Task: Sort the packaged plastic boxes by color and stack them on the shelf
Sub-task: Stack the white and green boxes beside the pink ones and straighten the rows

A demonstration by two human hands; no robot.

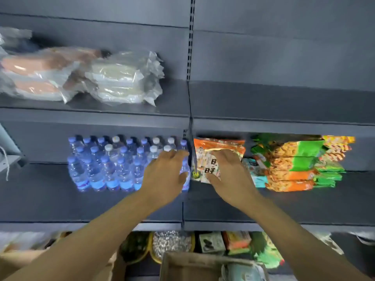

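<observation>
2 hands [164, 175] [229, 175] over shelf [304, 201]; carton [182, 266] below.

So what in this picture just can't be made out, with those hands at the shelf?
Head view only:
- Left hand: fingertips blurred by motion against the clear water bottles; contact unclear.
- Right hand: covers much of the orange-and-white snack packet; its print is unreadable.
- Pink plastic boxes in clear wrap: cut by the left edge, blurred; count unclear.
- Brown cardboard box: cut by the bottom edge; contents hidden.

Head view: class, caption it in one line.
Both hands reach toward clear plastic water bottles and an orange-topped snack bag.
</observation>
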